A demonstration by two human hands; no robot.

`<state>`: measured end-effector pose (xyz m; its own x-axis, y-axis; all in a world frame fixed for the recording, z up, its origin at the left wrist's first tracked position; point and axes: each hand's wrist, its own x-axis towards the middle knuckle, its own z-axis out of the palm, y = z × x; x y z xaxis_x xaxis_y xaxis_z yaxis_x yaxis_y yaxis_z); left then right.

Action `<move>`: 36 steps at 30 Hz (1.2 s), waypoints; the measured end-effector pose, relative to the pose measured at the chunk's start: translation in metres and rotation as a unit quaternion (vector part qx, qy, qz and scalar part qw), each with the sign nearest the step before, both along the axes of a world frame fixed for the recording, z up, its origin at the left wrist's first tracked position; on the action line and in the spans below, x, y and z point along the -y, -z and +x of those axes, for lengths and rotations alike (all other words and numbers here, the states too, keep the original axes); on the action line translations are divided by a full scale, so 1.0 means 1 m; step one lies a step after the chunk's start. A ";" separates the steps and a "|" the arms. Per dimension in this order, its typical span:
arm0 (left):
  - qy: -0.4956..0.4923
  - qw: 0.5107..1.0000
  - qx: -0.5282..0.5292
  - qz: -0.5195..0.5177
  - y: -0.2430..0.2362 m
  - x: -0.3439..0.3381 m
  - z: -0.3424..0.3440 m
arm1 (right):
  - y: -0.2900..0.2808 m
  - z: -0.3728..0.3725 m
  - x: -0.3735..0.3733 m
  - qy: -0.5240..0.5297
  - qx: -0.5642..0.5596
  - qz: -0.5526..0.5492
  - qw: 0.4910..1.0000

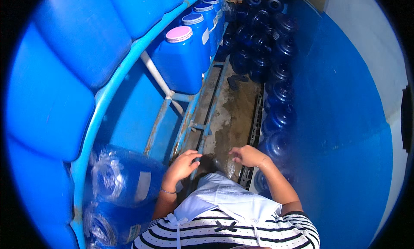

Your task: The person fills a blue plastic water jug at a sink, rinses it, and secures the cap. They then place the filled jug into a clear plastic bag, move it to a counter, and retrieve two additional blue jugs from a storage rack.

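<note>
Wet floor (233,115) lies ahead; both your left hand (182,166) and right hand (246,155) hang empty, fingers loose. Step carefully between rack (189,119) and bottles (280,115).

my left hand (181,166) palm hidden, whether it touches anything unclear | wrapped water jugs (118,178) partly behind rack rail (92,132), lower one cut by rim | far dark bottles (258,29) too small to count | wet floor (233,115) below white cloth (224,197) hidden
</note>
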<state>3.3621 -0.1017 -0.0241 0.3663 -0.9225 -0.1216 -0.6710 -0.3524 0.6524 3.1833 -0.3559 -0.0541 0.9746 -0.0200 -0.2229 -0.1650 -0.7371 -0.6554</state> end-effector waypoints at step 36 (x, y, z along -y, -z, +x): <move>-0.614 0.717 0.016 -0.328 -0.093 0.284 0.446 | -0.161 0.498 0.394 -0.190 0.405 -0.106 0.888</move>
<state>3.8078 -0.3857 0.0688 0.9447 0.2446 0.2186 -0.1357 -0.3153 0.9392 3.6817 -0.7500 0.1064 0.7591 0.3864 0.5239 0.5839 -0.7600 -0.2855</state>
